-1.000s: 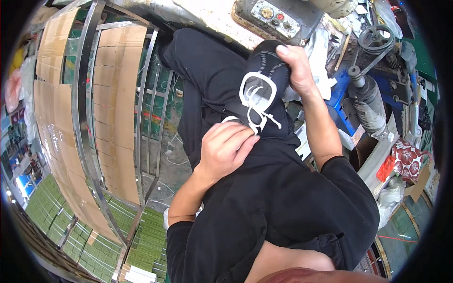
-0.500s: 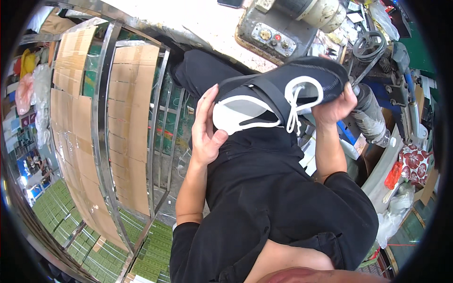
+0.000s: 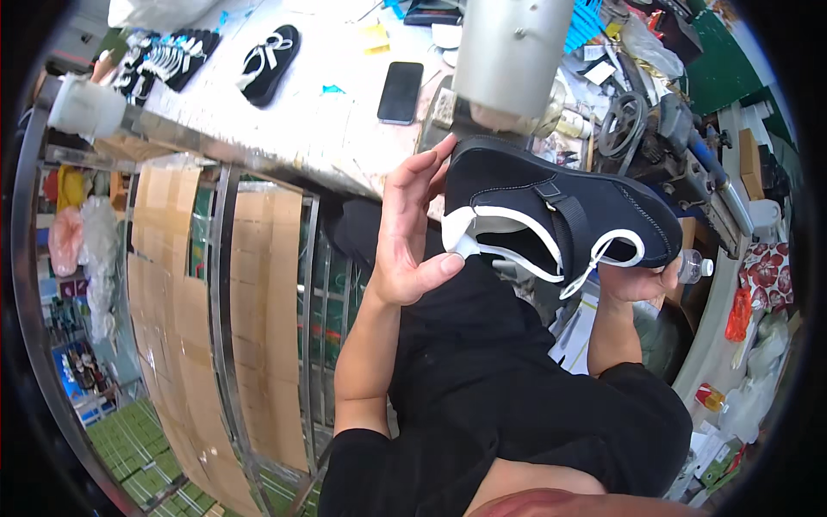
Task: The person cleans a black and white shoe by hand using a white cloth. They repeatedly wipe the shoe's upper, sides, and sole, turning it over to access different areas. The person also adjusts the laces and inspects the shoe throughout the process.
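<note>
Above the lap, a black fabric shoe with white trim (image 3: pixel 560 215) is held level: left hand (image 3: pixel 409 228) grasping its heel with thumb on the white collar, right hand (image 3: pixel 637 280) gripping beneath the toe; the dangling white loop could snag on the grey machine (image 3: pixel 508 60) just beyond the fingers

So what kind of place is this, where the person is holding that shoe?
Probably a shoe-making workshop. Both hands hold a black shoe with white trim beside a grey machine, more black shoes lie on the worktable, and flat cardboard fills a metal rack.
</note>
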A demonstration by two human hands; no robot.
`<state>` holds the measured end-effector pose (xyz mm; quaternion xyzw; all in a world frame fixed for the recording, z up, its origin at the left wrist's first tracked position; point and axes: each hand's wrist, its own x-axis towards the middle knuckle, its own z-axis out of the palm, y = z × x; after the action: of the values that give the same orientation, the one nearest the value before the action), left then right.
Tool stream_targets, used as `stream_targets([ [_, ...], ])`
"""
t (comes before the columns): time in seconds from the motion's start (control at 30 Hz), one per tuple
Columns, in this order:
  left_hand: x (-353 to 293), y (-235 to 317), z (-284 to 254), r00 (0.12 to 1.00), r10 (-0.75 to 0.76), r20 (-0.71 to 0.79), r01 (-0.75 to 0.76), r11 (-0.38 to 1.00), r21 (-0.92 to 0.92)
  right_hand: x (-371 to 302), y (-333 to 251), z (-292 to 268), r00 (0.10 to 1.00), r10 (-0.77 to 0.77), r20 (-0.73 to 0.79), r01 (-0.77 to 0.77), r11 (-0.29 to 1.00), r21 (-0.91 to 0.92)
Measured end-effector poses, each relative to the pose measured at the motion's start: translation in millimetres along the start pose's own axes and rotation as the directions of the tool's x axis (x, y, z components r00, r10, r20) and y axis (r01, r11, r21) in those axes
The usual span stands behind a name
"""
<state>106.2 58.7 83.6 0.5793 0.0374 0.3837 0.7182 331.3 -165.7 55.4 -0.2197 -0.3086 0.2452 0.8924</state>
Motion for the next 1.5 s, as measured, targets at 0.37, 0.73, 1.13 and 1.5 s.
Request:
stream_targets([
  [0.37, 35.3, -10.3, -11.1, 0.996, -0.088, -0.014, 0.088, 0.996, 0.027, 16.7, 8.3, 3.5, 0.981, -0.059, -0.182, 0.041, 0.994, -0.104],
  [0.73, -0.9, 9.5, 3.0, 0.985, -0.076, -0.155, 0.116, 0.958, 0.262, 35.1, -22.1, 59.9, 0.941, 0.072, -0.331, -0.215, 0.882, -0.419],
  [1.13, 10.7, 10.0, 8.0, 0.968, -0.097, -0.232, 0.163, 0.944, 0.285, 50.0, -32.0, 58.0, 0.916, 0.234, -0.325, -0.358, 0.841, -0.405],
  [1.5, 13.1, 5.6, 7.5, 0.952, -0.084, -0.293, 0.143, 0.972, 0.185, 25.1, -32.2, 30.5, 0.898, 0.338, -0.283, -0.400, 0.895, -0.199],
])
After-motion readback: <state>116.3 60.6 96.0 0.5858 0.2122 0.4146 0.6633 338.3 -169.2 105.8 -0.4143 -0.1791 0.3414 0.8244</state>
